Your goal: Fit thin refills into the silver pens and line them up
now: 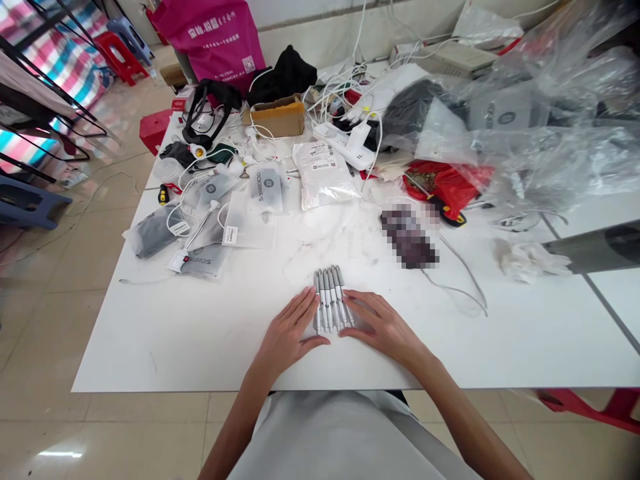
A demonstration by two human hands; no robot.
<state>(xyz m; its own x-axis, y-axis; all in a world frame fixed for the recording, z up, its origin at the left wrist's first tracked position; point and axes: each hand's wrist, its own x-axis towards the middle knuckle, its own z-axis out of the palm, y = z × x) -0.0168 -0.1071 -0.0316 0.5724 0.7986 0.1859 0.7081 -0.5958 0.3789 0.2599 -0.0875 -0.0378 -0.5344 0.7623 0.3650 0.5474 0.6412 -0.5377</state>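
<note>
A row of several silver-and-grey pens (329, 297) lies side by side on the white table, tips of grey pointing away from me. Along the left side of the row rests my left hand (290, 327), its fingers stretched out and touching the outermost pen, thumb spread below the near ends. My right hand (383, 325) flanks the other side in the same way, fingertips against the rightmost pen and thumb near the lower ends. Neither hand is wrapped round a pen. Parts of the outer pens are hidden by my fingers.
Beyond the hands, packaged pouches (250, 220), a white plastic parcel (325, 173), a power strip (353, 147) and tangled cables crowd the table. A pixelated dark object (409, 237) lies right of centre. Clear plastic bags (550, 147) and a grey roll (600, 250) occupy the right.
</note>
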